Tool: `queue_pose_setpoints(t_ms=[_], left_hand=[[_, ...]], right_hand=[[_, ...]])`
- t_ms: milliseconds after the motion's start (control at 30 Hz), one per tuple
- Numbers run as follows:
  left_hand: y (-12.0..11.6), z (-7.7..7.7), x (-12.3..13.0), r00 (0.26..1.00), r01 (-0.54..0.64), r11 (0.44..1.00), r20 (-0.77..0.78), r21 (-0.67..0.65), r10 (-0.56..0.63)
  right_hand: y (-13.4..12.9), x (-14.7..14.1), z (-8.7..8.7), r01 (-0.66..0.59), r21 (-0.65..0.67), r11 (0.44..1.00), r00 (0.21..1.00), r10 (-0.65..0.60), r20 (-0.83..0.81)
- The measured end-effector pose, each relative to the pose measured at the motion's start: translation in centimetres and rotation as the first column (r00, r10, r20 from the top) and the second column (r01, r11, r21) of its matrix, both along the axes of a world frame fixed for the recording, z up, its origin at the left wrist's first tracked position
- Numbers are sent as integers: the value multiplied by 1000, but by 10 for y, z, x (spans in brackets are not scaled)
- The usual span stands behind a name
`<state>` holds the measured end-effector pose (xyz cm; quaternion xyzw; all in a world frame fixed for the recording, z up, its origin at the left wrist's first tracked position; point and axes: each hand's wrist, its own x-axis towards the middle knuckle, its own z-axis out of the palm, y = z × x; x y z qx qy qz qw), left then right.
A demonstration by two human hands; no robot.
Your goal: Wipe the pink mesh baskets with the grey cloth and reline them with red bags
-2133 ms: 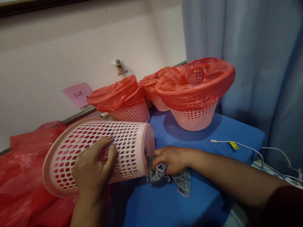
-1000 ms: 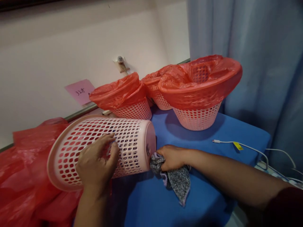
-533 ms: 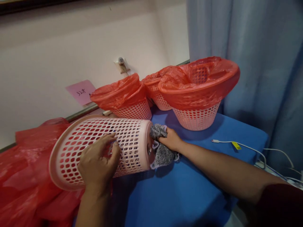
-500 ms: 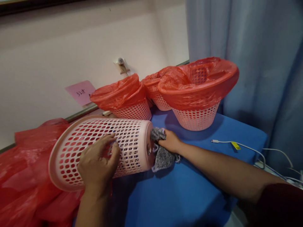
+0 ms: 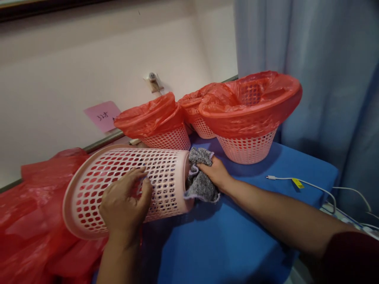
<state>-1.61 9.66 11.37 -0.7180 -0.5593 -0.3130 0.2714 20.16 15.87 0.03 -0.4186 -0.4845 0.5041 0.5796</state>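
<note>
A pink plastic wastebasket [image 5: 166,185] with mesh sides lies on its side on the blue table [image 5: 189,252], its base facing right. My left hand [image 5: 127,201] rests against its side, fingers loosely bent and thumb apart, not wrapped round anything. A grey speckled cloth [image 5: 204,187] with a pale purple edge is bunched in my right hand [image 5: 216,172], which presses it against the wastebasket's base. The cloth covers part of that base, and my right fingers are partly hidden by it.
Three upright baskets lined with red bags stand behind: a left basket [image 5: 168,139], a middle basket [image 5: 203,128] and a large right basket [image 5: 247,148]. Loose red plastic bags [image 5: 44,213] heap at left. A white cable [image 5: 314,185] crosses the table's right side by the blue curtain [image 5: 319,98].
My right hand has shifted the cloth slightly; it is spread more over the base and covers the dark mark seen there before. My left hand keeps its place on the wastebasket.
</note>
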Motion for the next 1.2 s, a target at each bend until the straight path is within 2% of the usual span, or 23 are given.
queue_pose_setpoints(t_ms=[67,133,200,233,267,333,367,400,433,467,533,633,733,833,867,900,967,1000,1067,1200], left_hand=[[0,0,0,1000,0,1000,-2,3,0],[0,0,1,1000,-3,1000,-1,5,3],[-1,0,2,1000,6,1000,5,9,-6],[-1,0,2,1000,14,1000,9,11,-14],[-1,0,2,1000,21,1000,15,14,-21],[-1,0,2,999,25,1000,25,13,-25],[-1,0,2,999,23,1000,30,11,-23],[-1,0,1,999,19,1000,33,9,-20],[-1,0,1,999,17,1000,35,9,-17],[0,-1,1,999,16,1000,36,11,-17],[0,-2,0,999,17,1000,37,19,-17],[1,-3,0,999,13,1000,34,23,-14],[1,-3,0,1000,-7,1000,30,17,7],[1,-3,0,999,-3,1000,35,17,2],[1,-2,1,999,1,1000,37,18,-1],[1,-2,1,999,0,1000,36,16,-1],[1,-2,2,999,-6,1000,34,12,6],[1,-2,2,999,-7,1000,33,12,6],[1,-2,2,999,-1,1000,34,16,1],[1,-3,1,999,6,1000,37,23,-7]], right_hand=[[0,0,0,-13,18,1000,998,14,-62],[-4,5,-1,-110,135,985,994,110,5],[-12,14,-2,-253,282,926,964,215,158],[-16,19,-3,-357,331,873,923,275,270],[-20,24,-3,-477,344,808,853,331,404],[-26,28,-3,-681,240,692,628,383,677],[-28,27,-3,-716,153,681,517,370,772],[-28,25,-3,-702,77,708,434,339,835],[-28,22,-4,-647,30,762,391,297,871],[-27,18,-4,-569,12,822,384,253,888],[-21,15,-5,-412,21,911,423,171,890],[-11,18,-3,-213,67,975,505,51,862],[-4,22,2,-58,199,978,619,-121,776],[-2,13,4,-29,440,897,811,-236,535],[-2,8,3,-24,454,891,845,-224,485],[-1,3,1,-23,409,912,854,-195,483],[1,-5,-4,-19,193,981,811,-98,577],[2,-7,-8,-20,81,996,782,-35,623],[1,-7,-15,-64,-55,996,739,84,668],[-5,6,-19,-187,-138,973,708,231,667]])
